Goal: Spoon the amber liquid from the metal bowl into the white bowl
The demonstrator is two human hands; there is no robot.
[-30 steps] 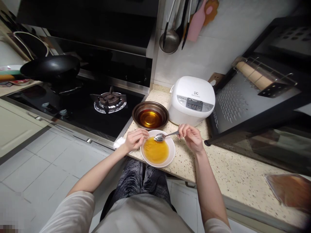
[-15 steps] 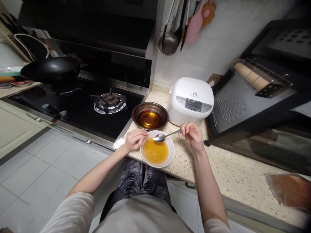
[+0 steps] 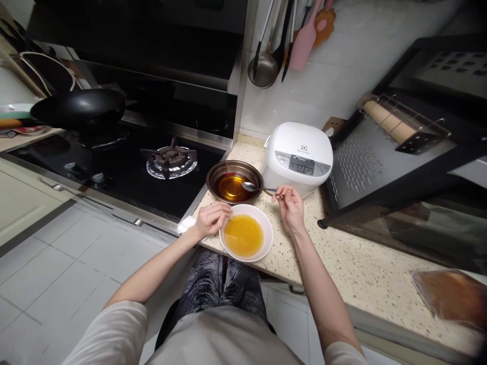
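My right hand (image 3: 289,207) is closed on the handle of a metal spoon (image 3: 249,186), whose bowl hangs over the right side of a dark metal basin (image 3: 213,177). Amber-brown liquid (image 3: 232,187) lies in that basin. Nearer to me stands a white bowl (image 3: 268,238) with yellow-orange liquid (image 3: 243,235) in it, close to the counter's front edge. My left hand (image 3: 213,219) pinches the left rim of the white bowl between thumb and fingers. A crumpled white tissue (image 3: 186,224) lies beside that hand.
A white rice cooker (image 3: 299,157) stands behind my right hand. To the left is a black gas stove (image 3: 152,197) with a wok (image 3: 83,109). A dark rack (image 3: 357,147) rises at the right, and a brown flat package (image 3: 452,294) lies on the speckled counter (image 3: 350,258).
My right hand has moved the spoon forward, away from above the white bowl to over the dark basin. My left hand stays at the bowl's rim.
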